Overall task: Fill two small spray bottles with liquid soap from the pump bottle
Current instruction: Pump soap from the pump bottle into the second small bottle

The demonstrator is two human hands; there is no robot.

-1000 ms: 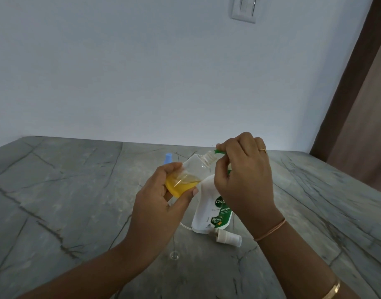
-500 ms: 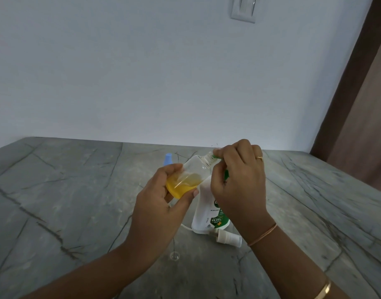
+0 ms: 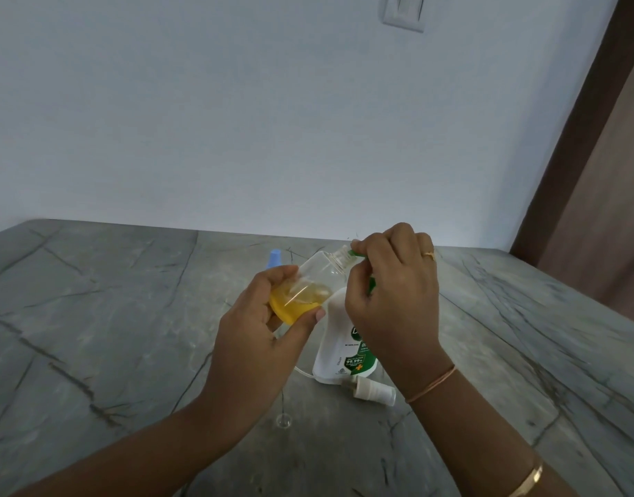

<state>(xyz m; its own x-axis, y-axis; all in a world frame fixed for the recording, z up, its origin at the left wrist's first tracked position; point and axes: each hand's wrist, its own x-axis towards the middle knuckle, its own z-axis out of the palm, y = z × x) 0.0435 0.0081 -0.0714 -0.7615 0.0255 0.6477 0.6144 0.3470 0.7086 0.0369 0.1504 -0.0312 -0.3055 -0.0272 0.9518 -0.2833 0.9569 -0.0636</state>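
While L hand (image 3: 261, 338) grips tilted spray bottle (image 3: 321, 274) w/ yellow soap (image 3: 290, 307), R hand (image 3: 394, 299) clasps pump bottle (image 3: 335, 338).

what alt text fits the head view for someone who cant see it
A left hand holds a small clear bottle, part full of yellow soap, its neck at the green pump head that the right hand grips on a white soap bottle. A spray cap lies on the grey table.
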